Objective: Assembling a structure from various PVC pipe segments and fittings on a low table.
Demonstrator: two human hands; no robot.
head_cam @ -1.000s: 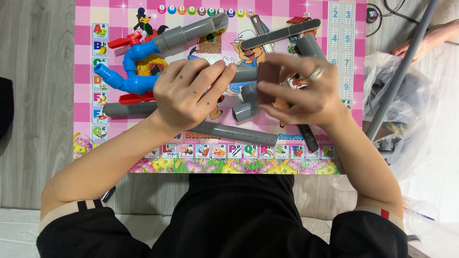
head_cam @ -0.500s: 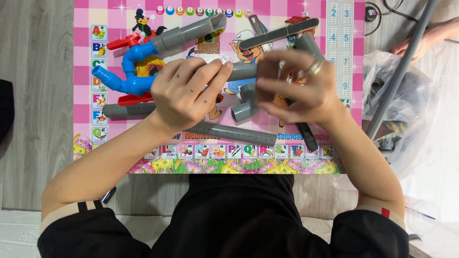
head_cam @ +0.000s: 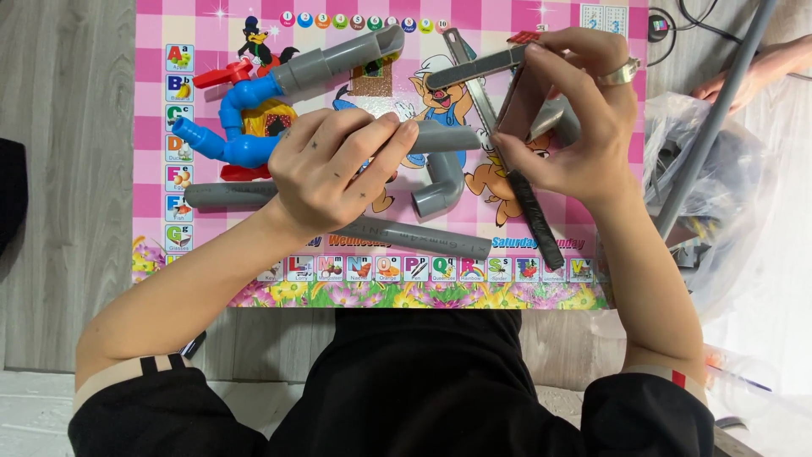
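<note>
On the pink picture mat [head_cam: 169, 25], my left hand [head_cam: 334, 173] grips a short grey pipe [head_cam: 444, 137] lying at the middle, while my right hand [head_cam: 567, 127] pinches a flat grey piece [head_cam: 520, 106] just beside its right end. Only the blue pipe run [head_cam: 233, 127] at far left looks joined; a grey elbow [head_cam: 440, 182] and long pipes [head_cam: 423, 237] lie loose.

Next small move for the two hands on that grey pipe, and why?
Probably bring the right hand with its small flat piece down onto the free end of the short grey pipe. The left hand already has a grip on that pipe, and the piece hovers just beside the end, not clearly touching.
</note>
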